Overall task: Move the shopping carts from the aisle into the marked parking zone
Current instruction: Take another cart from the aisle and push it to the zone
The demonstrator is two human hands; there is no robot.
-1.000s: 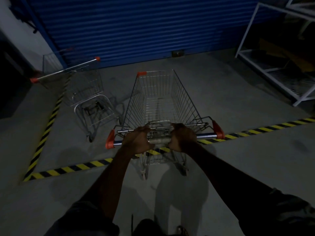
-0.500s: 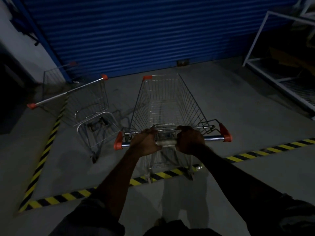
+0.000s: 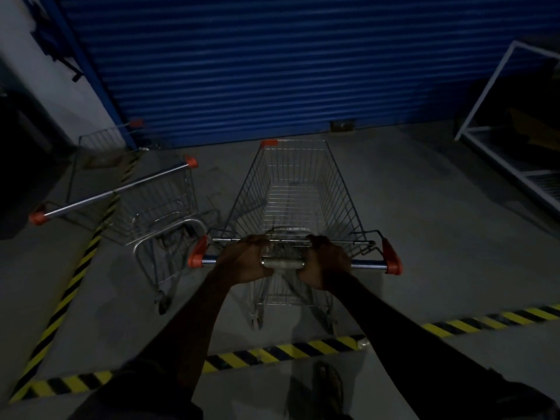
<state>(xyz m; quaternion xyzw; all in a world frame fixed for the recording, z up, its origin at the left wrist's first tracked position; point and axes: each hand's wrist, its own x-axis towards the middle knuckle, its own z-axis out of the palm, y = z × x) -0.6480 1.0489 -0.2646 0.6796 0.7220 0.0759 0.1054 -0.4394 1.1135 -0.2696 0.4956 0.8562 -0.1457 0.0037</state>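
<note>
An empty wire shopping cart (image 3: 298,189) with orange corner caps stands in front of me, its wheels just past the yellow-black floor tape (image 3: 281,351). My left hand (image 3: 247,262) and my right hand (image 3: 325,262) both grip its handle bar (image 3: 368,264), close together near the middle. A second cart (image 3: 151,204) stands to the left inside the taped zone, turned at an angle, its handle pointing left. A third cart (image 3: 100,140) is partly visible behind it by the wall.
A blue roller shutter (image 3: 303,65) closes off the far side. A white metal rack (image 3: 512,147) stands at the right. More striped tape (image 3: 75,268) runs along the left edge of the zone. Bare concrete floor lies right of my cart. My foot (image 3: 328,386) shows below.
The cart has rolled forward across the front tape line into the zone, nearer the shutter. Both hands have kept their grip on the handle.
</note>
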